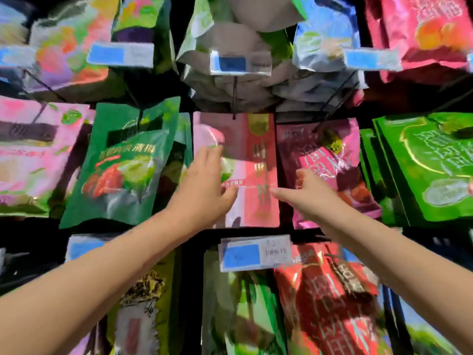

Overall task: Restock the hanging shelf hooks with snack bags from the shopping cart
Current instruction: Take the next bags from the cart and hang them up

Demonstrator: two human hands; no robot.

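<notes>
Pink bag is seen at centre frame, its top up against the hook at 12 o'clock; whether it is threaded can't be told. Left hand is laid on its left edge, fingers loosely spread; right hand at 3 o'clock, half-curled, nothing held. Risk: if released unthreaded, the bag would drop. Cart is not in view.

Hook rack — hung snack bags
</notes>
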